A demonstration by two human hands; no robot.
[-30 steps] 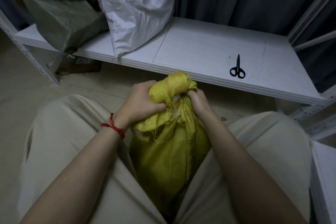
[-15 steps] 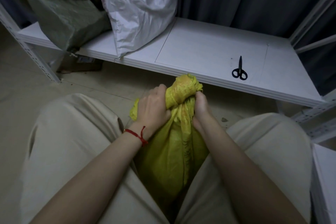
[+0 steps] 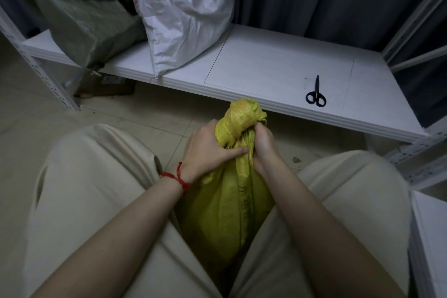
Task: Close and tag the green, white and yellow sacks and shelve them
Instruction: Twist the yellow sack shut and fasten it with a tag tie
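White shelf [image 3: 266, 68] bears scissors [image 3: 316, 94]; above tiled floor [image 3: 145, 113], left hand [image 3: 208, 147] and right hand [image 3: 264, 145] grip yellow sack [image 3: 225, 205].

The yellow sack [image 3: 225, 213] disappears between the trouser legs [image 3: 96, 201], its dark print too dim to read. The fingertips of the left hand [image 3: 208, 150] and right hand [image 3: 263, 145] are hidden in its gathered neck. The top edge cuts off the green sack [image 3: 82, 14] and white sack [image 3: 183, 12]; a cardboard box [image 3: 106, 84] lies mostly hidden under the shelf [image 3: 278, 75].
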